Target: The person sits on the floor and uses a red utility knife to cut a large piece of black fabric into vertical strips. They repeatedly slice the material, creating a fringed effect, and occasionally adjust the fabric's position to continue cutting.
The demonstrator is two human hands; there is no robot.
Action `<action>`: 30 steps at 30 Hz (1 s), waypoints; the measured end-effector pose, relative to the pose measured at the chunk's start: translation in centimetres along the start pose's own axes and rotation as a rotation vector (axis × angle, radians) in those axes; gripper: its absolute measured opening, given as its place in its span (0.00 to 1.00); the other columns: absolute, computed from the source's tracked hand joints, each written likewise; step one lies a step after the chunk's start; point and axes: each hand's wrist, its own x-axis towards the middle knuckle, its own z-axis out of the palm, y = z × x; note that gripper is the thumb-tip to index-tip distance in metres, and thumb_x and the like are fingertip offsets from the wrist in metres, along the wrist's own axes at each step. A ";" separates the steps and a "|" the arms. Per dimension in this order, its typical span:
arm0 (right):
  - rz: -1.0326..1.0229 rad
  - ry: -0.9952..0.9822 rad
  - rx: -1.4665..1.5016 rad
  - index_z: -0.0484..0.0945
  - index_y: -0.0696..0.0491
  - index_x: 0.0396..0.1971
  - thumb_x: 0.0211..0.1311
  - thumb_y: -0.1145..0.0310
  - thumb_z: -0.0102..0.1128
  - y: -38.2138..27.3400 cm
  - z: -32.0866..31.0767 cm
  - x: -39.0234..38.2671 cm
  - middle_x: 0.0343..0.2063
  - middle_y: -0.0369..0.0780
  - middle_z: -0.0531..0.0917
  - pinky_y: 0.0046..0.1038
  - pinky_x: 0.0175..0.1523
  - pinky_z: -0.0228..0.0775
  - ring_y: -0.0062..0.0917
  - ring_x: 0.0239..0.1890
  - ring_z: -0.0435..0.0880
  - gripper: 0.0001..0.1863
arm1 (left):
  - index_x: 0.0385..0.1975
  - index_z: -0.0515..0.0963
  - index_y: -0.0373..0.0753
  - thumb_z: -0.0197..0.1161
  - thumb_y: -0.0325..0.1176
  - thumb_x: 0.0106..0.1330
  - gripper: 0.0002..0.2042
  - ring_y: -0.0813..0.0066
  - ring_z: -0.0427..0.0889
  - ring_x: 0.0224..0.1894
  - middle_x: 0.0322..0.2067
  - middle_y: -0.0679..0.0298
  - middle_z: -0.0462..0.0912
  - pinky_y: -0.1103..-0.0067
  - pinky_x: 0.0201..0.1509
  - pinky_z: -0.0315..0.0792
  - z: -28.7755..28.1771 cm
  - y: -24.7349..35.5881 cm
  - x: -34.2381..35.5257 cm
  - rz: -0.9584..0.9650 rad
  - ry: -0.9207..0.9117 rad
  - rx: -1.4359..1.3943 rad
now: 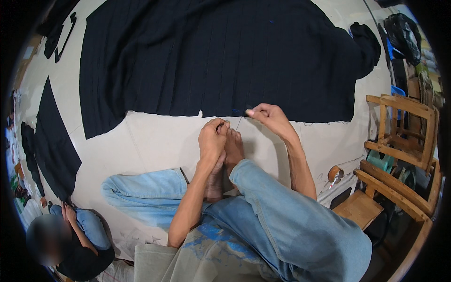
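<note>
A broad black cloth [225, 61] with pleat-like lines lies spread on the pale floor in front of me. Just short of its near edge, my left hand [212, 140] is closed in a pinch beside my bare feet [234, 146]; what its fingertips hold is too small to make out. My right hand [271, 118] is at the cloth's near edge, thumb and forefinger pinched on a thin dark thread [240, 123]. The thread hangs in the gap between my two hands. Small blue marks and a small notch show along that edge.
Wooden frames [406, 105] stand at the right, with a tape roll [335, 174] beside them. A black plastic bag [403, 37] is at the far right. On the left, another person [82, 239] sits by a narrow black cloth piece [56, 141]. Black strips [66, 37] lie far left.
</note>
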 end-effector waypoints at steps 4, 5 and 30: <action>-0.064 0.133 0.123 0.85 0.53 0.27 0.70 0.51 0.60 1.8 -1.1 -2.5 0.22 0.33 0.81 0.24 0.34 0.66 0.17 0.27 0.75 0.21 | 0.37 0.82 0.36 0.69 0.41 0.63 0.14 0.58 0.84 0.37 0.35 0.56 0.85 0.67 0.43 0.75 0.3 2.5 0.5 0.054 -0.045 0.151; -0.075 0.157 0.139 0.85 0.53 0.27 0.70 0.51 0.60 2.1 -1.2 -3.1 0.22 0.33 0.81 0.24 0.34 0.66 0.18 0.27 0.75 0.21 | 0.38 0.82 0.35 0.70 0.42 0.62 0.15 0.57 0.84 0.39 0.36 0.56 0.85 0.66 0.44 0.75 1.0 2.7 0.6 0.092 -0.047 0.231; -0.071 0.065 -0.106 0.86 0.55 0.33 0.72 0.47 0.55 3.3 -1.2 -3.3 0.26 0.39 0.84 0.30 0.40 0.71 0.25 0.32 0.80 0.24 | 0.30 0.82 0.40 0.66 0.33 0.60 0.04 0.63 0.76 0.46 0.35 0.65 0.81 0.63 0.58 0.62 5.3 2.8 -1.6 0.219 0.112 0.392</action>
